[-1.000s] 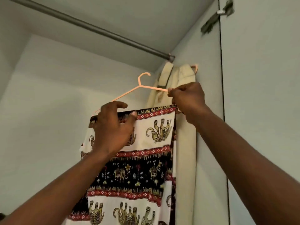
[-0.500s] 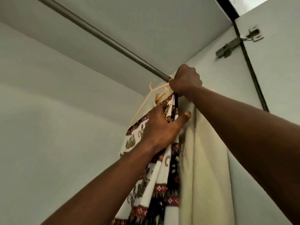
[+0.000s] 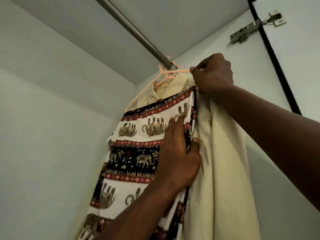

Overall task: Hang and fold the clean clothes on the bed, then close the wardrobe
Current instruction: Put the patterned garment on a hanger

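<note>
Upper centre of frame, right grip (image 3: 213,75) pinches the orange hanger (image 3: 178,71) at the rail (image 3: 131,26); left grip (image 3: 176,158), released, presses flat on the elephant-print cloth (image 3: 138,153).

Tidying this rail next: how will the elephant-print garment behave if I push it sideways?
Probably floppy: the elephant-print garment hangs in soft folds under the left hand. Likely light, since a thin peach hanger carries it. The hanger should slide along the smooth metal rail, with the cloth swinging behind.
</note>
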Available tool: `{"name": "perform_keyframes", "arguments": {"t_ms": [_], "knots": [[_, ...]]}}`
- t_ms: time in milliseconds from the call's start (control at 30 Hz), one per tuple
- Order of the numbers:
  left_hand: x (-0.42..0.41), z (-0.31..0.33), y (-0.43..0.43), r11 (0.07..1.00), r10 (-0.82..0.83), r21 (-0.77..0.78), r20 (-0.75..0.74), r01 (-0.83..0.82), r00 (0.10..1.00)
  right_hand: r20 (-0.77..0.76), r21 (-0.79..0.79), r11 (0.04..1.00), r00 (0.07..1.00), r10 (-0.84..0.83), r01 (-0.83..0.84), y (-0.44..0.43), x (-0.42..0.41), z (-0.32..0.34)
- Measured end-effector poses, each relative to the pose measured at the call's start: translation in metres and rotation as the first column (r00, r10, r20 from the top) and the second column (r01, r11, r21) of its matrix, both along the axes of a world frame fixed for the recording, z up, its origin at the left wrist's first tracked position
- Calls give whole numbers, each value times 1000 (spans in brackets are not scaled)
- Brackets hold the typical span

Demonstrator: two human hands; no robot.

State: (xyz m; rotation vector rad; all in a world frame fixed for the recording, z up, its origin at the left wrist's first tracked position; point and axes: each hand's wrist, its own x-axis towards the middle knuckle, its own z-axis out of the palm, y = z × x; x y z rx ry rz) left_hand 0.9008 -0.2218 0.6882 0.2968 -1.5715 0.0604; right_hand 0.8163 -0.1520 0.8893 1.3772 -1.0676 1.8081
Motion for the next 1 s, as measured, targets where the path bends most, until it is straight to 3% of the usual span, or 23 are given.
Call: {"name": "perform_keyframes", "arguments": {"t_ms": [167,333,500,633,733,833,1000], "knots": [[-11,-20,9,999,-8,-42,-10,7,1000,-33,-26,999,999,40,-41,16,-5,-31],[-10,-22,29,1000,-19,-17,-66,18,998,-222,1,992,967,-123,126,46,-36,-89],[-22,-32,83,987,95,-115,-127,-110,987,-499,-12,924,799,-337,382,123,-70,-154],[-44,-63,158,982,-57,-188,-94,38,994,-586,10,833,678,-443,553,212,-99,-210],[-70,-103,220,959,-227,-180,-28,218,974,-546,94,800,702,-457,593,289,-124,-269],[-101,-149,284,908,-409,-69,63,413,910,-451,195,754,740,-498,627,374,-151,-332],[-158,-242,402,737,-670,144,288,661,685,-148,356,685,762,-630,635,533,-182,-465]]}}
